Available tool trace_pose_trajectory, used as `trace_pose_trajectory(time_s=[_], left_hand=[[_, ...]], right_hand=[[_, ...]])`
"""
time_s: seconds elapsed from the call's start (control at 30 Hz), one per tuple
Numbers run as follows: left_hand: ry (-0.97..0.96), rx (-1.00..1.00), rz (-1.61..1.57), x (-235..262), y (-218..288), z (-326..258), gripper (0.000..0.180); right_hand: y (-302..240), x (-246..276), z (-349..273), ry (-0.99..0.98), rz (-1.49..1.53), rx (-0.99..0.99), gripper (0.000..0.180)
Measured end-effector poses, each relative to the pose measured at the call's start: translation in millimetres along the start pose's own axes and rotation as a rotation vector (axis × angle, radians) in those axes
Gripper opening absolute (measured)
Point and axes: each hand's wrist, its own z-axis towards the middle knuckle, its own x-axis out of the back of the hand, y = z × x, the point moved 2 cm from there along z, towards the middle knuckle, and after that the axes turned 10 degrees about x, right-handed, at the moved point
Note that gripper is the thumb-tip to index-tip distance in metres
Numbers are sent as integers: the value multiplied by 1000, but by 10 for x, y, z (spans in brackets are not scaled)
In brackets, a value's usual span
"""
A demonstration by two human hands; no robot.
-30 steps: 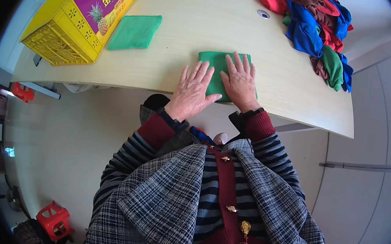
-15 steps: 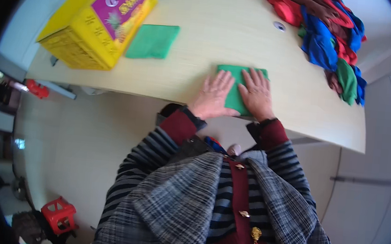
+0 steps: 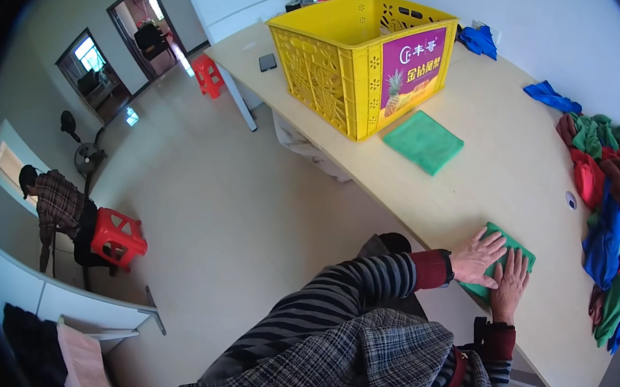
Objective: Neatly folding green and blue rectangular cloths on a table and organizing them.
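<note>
A folded green cloth (image 3: pixel 511 241) lies on the pale table (image 3: pixel 500 159) close to its near edge. My left hand (image 3: pixel 478 257) rests flat on it with the fingers stretched out. Beside it, my right hand (image 3: pixel 511 286) also presses flat on the cloth, fingers extended. Together the two hands cover much of its surface. Farther off to the left, a second green cloth (image 3: pixel 424 143) lies flat and squared, just in front of a yellow plastic crate (image 3: pixel 328 83) with a purple pineapple label.
A tangled heap of red, blue, green and brown cloths (image 3: pixel 609 189) runs along the table's right side. Blue cloths (image 3: pixel 553 96) lie beyond it. A round cable hole (image 3: pixel 571 201) pierces the tabletop. On the floor stands a red stool (image 3: pixel 119 238), near another person (image 3: pixel 63 203) bending down.
The view has swung left, bringing in the room and the other person. Both hands remain flat on the green cloth; the crate and second cloth keep their places on the table.
</note>
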Motion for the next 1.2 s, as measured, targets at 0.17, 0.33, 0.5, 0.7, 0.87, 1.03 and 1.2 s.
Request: trace_pose_trajectory(time_s=[0.17,0.33,0.5,0.7,0.87,1.03,1.2], left_hand=[[-18,-2,80,26,16,21,107],[11,24,112,2,2,-27,106],[19,27,102,-13,38,-92,104],[108,32,23,134,126,-466,88],[429,252,-304,607,-59,-1148,44],[-292,711,-460,512,-432,-1339,41],[-267,554,-1928,63,-436,-1325,51]], right_hand=[[105,13,-5,10,62,-29,55],[190,23,-55,23,130,-96,56],[351,-12,-154,46,232,-144,56],[365,-42,-224,77,340,-74,55],[65,77,-183,95,366,67,55],[-291,303,-124,92,351,125,55],[-625,286,-169,114,432,245,58]])
